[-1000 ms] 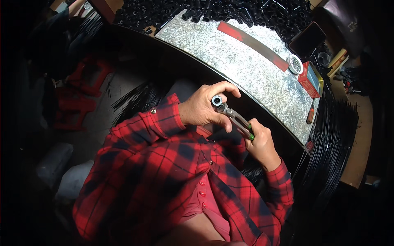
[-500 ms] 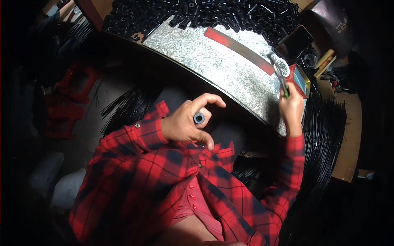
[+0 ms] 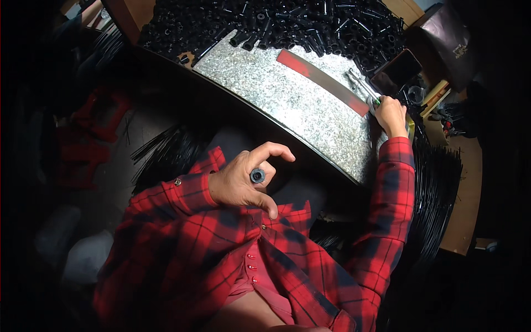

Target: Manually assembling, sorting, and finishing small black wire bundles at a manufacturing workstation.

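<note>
My left hand (image 3: pixel 240 180) is in front of my body, its curled lower fingers wrapped round a short black tube (image 3: pixel 258 176) with its hollow end facing up. The thumb and forefinger are spread apart with a gap between them. My right hand (image 3: pixel 391 115) is closed at the right end of the metal-topped bench (image 3: pixel 249 77), on a silver metal tool (image 3: pixel 360 83) with slender straight arms and a bit of green by the fingers. The hand covers the rest of the tool. Beside it lies a long flat strip (image 3: pixel 323 82), red at its ends and grey-brown in the middle.
A heap of black tubular parts (image 3: pixel 276 22) covers the back of the bench. A dark phone-like slab (image 3: pixel 395 72) and a dark box (image 3: pixel 442 41) stand at the back right. Bundles of thin black rods (image 3: pixel 431 193) hang at the right. Red stools (image 3: pixel 83 160) are at the left.
My right hand has moved forward and turned the tool, so its round white dial is now hidden and its slender arms show. My left hand has shifted slightly left and down, still holding the tube.
</note>
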`<action>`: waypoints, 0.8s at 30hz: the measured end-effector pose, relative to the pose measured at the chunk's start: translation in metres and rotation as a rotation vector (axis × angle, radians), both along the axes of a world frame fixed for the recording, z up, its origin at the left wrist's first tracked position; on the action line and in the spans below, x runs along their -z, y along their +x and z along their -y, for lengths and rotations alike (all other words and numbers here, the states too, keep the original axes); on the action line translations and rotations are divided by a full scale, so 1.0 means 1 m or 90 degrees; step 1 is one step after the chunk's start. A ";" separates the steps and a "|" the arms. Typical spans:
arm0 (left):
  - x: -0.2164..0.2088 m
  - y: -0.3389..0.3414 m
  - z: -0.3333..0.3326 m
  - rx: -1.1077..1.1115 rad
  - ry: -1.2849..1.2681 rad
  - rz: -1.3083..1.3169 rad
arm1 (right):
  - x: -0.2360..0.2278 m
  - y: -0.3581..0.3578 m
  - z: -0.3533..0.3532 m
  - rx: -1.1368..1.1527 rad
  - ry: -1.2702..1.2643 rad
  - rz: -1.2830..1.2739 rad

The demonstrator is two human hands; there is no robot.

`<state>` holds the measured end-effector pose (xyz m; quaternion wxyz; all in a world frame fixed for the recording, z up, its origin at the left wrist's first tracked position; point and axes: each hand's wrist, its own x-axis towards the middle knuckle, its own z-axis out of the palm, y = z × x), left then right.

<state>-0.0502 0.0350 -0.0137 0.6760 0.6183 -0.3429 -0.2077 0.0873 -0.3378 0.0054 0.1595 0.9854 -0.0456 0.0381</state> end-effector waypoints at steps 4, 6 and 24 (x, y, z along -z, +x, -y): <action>0.003 0.002 0.002 0.006 0.003 0.019 | 0.001 0.002 -0.002 -0.003 -0.006 -0.011; 0.004 0.003 0.004 0.008 0.002 0.026 | 0.000 0.002 -0.002 -0.007 -0.010 -0.008; 0.007 0.007 0.008 0.005 0.011 0.008 | -0.004 -0.006 -0.006 -0.027 0.058 0.053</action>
